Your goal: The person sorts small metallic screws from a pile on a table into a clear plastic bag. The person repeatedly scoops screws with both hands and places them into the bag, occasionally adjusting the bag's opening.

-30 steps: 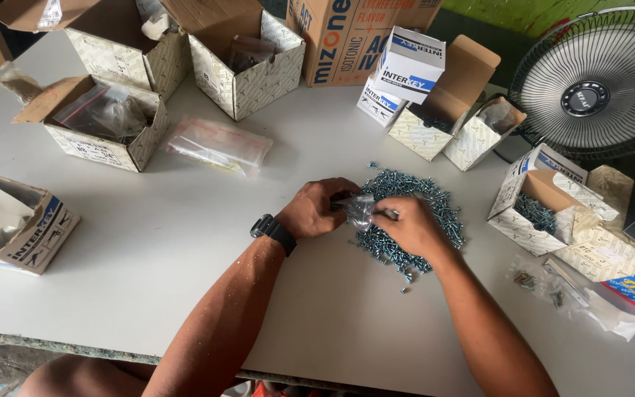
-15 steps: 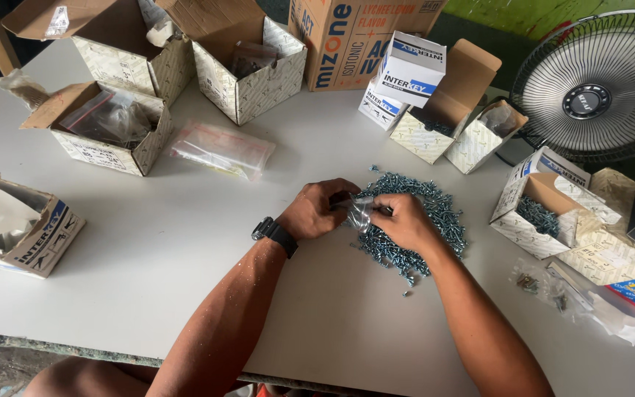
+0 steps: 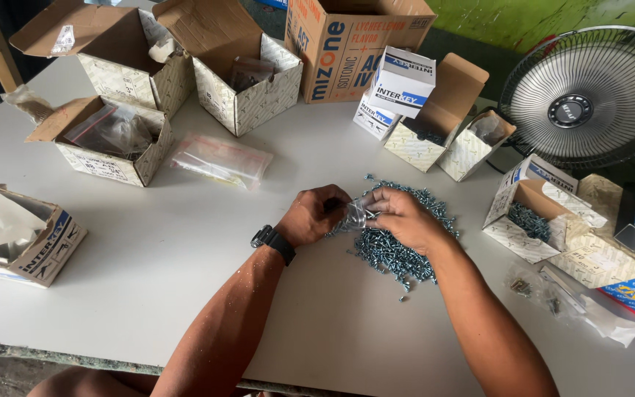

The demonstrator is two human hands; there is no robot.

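Screws (image 3: 395, 254) (piled) between open boxes (image 3: 531, 220).

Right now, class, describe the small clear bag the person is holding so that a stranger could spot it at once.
Start at the white table and find the heap of silvery screws near its middle. At the heap's left edge the left hand and right hand meet, pinching a small clear plastic bag between them. Unlike the flat bag lying farther left, it is crumpled and held up.

Silvery-grey screws (image 3: 398, 246) heaped on a white table (image 3: 148, 235); a clear plastic bag (image 3: 356, 215) between the hands; black wristwatch (image 3: 273, 241); brown cardboard boxes (image 3: 248, 88) with cream, finely patterned sides; white-and-blue cartons (image 3: 403, 84); grey fan (image 3: 589, 95); green wall (image 3: 538, 18).
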